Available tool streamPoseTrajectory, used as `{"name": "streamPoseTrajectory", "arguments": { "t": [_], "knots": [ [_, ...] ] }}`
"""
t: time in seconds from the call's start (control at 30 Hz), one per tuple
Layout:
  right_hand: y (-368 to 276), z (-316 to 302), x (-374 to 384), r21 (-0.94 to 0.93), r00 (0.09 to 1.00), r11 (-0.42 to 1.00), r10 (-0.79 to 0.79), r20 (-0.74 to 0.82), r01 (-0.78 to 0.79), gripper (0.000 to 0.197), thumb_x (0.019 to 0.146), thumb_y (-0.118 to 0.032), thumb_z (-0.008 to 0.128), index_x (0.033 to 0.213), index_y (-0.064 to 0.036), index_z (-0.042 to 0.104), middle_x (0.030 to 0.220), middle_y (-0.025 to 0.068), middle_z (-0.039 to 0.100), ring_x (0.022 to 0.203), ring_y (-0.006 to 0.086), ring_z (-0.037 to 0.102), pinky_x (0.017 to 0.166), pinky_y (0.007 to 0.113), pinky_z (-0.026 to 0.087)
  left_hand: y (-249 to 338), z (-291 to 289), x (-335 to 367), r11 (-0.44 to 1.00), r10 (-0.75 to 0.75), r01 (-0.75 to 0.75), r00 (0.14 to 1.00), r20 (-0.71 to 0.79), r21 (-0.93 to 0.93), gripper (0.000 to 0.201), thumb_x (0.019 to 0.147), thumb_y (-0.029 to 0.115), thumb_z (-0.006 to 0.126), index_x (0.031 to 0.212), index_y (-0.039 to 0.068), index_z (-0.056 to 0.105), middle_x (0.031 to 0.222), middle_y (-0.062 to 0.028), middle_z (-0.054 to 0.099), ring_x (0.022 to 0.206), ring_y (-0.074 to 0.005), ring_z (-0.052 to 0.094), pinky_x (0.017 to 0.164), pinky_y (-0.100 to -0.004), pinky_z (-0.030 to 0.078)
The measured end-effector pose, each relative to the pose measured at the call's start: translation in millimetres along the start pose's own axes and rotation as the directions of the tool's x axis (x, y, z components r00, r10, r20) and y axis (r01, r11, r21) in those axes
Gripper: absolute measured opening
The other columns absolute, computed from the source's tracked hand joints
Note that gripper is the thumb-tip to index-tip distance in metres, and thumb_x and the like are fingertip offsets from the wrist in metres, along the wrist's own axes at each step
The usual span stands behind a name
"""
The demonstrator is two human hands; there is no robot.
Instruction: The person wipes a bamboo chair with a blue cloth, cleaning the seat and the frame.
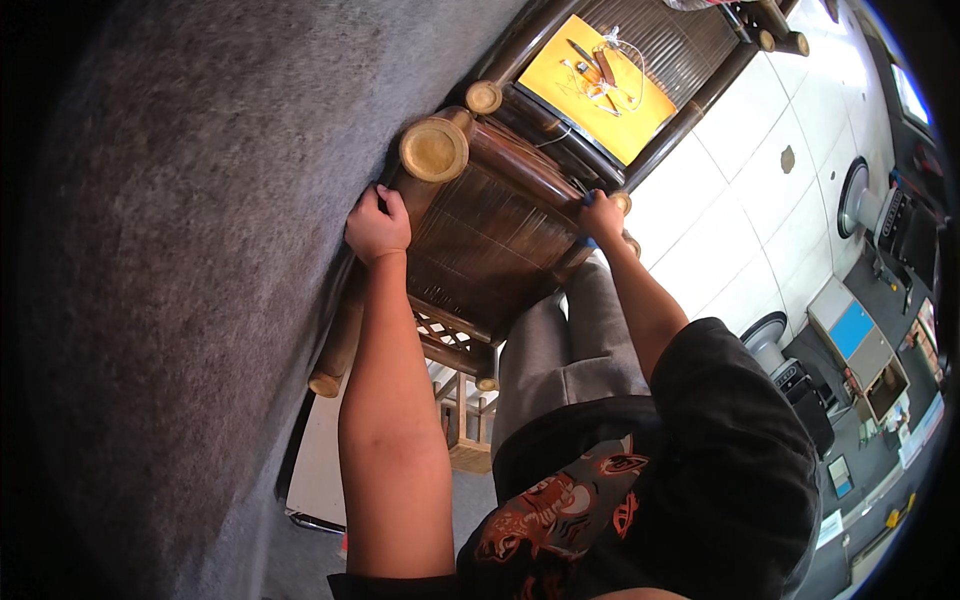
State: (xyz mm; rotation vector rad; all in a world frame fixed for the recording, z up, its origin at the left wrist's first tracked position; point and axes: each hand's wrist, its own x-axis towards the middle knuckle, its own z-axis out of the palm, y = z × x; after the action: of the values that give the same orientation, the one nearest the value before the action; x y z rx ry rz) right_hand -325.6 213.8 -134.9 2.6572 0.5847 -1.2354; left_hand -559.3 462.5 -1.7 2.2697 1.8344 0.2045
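A dark bamboo chair (495, 225) with a slatted panel stands against the grey wall. My left hand (378, 226) is at its wall side, just below a thick round pole end (434, 150), with the fingers curled. They seem wrapped around the chair's side pole, though the far side of the hand is hidden. My right hand (604, 220) is closed at the chair's other side, beside a smaller pole end. Bits of something blue (588, 242) show at the edges of that fist; its kind cannot be made out.
Beyond the chair, a bamboo table holds a yellow sheet or folder (600, 92) with a pen, white cord and small items. White floor tiles (740, 190) spread to the right. Two round-based chairs (858, 200) and a cabinet (858, 335) stand there. The grey wall (200, 250) borders the left.
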Motion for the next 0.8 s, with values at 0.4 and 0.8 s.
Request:
{"name": "streamPoseTrajectory", "arguments": {
  "t": [0.4,0.8],
  "knots": [
    [-212.4,-53.1,23.2,0.682,0.976,0.699,-0.162,-0.145,0.217,0.05,0.078,-0.035,0.055,0.117,-0.0044,0.052,0.103,0.0268,0.06,0.1,0.0395,0.057,0.088,0.042,0.043,-1.6,4.1,1.1,0.999,0.045,-0.045,0.999,0.014,-0.016,0.027,0.079,0.027,0.049,0.064,0.006,0.058,0.062,-0.0189,0.058,0.055,-0.0395,0.057,0.047,-0.0468,0.045],
    [-205.1,-97.0,-88.5,0.765,0.91,0.501,-0.301,-0.284,0.404,0.035,0.079,-0.015,0.06,0.11,-0.0003,0.056,0.11,0.0211,0.06,0.1,0.0336,0.059,0.087,0.038,0.045,1.4,-5.0,-0.2,1.0,-0.024,0.025,0.996,0.086,-0.004,0.029,0.081,0.029,0.049,0.074,0.005,0.063,0.069,-0.0214,0.06,0.064,-0.0413,0.057,0.057,-0.048,0.045]
  ]
}}
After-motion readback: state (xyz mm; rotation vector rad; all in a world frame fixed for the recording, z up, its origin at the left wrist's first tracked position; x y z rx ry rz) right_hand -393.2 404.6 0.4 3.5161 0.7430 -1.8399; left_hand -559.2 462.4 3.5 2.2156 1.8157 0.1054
